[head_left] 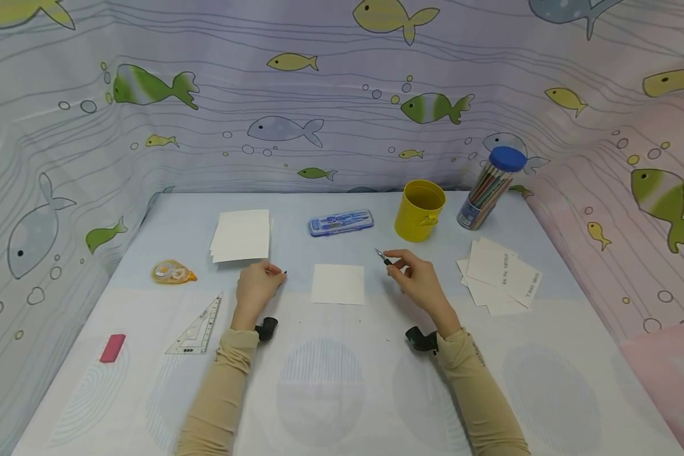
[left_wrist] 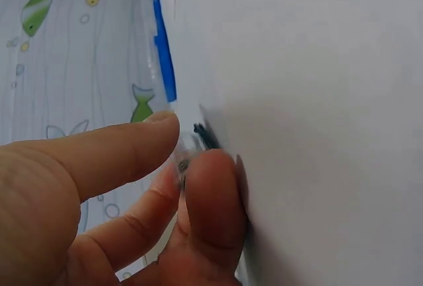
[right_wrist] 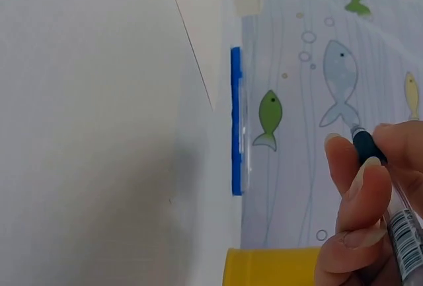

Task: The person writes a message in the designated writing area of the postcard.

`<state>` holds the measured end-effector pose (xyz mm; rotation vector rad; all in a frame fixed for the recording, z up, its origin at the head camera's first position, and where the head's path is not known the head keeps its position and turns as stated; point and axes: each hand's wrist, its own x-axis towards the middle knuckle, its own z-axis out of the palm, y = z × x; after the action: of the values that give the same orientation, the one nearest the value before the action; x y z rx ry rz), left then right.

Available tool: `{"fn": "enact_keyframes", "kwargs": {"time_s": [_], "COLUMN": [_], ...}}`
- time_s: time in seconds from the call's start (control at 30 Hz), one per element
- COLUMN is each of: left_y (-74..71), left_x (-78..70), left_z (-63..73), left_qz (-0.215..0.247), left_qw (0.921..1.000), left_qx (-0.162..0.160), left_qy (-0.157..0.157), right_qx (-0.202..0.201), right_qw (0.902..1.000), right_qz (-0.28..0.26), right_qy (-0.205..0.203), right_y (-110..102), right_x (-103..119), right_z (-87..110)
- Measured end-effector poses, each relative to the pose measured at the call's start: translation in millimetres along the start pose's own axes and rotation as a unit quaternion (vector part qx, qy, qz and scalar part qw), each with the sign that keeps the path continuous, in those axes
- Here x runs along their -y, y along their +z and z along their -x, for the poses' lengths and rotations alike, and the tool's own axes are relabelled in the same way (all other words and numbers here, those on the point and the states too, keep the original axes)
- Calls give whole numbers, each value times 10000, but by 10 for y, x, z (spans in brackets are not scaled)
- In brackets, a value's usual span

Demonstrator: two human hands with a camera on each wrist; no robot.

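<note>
My left hand pinches a small clear pen cap with a dark clip between thumb and fingers, just below the stack of white paper. In my right hand is a pen with a clear barrel, a barcode label and a dark rubber grip; its tip points up and left in the head view. Between the two hands a square white sheet lies flat, its face blank. The right hand hovers below the yellow bucket, and a blue geometry case lies beyond the sheet.
On the left are an orange correction tape, a clear set square and a red eraser. At the right, a blue-lidded jar of pencils stands behind several overlapping cards with printing. A fish-patterned curtain surrounds the table.
</note>
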<state>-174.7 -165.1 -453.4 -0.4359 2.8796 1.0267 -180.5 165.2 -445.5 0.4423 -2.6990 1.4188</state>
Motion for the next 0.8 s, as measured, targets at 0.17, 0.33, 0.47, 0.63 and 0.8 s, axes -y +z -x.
{"fn": "enact_keyframes", "kwargs": {"time_s": [0.17,0.33,0.47,0.63,0.8], "left_y": [-22,-32,-33,-17,34], "left_x": [-21,-29,-37,-52,-152], "left_z": [5,12,24,41,92], "left_qz": [-194,-395,-588,-827,-777], "left_qw": [9994,9987,9980,9965,9923], "left_qx": [228,280,200,-83,-542], "left_qy": [-171,-159,-119,-10,792], "right_qx": [-2,-12,11,24,16], "right_qw": [9999,9995,9990,9987,9989], "right_qz": [-102,-316,-445,-508,-464], "right_qy": [48,-33,-78,-35,-78], "right_y": [-1,-2,-3,-3,6], "right_x": [-19,-29,-29,-38,-43], "right_z": [-5,-4,1,-1,-2]}}
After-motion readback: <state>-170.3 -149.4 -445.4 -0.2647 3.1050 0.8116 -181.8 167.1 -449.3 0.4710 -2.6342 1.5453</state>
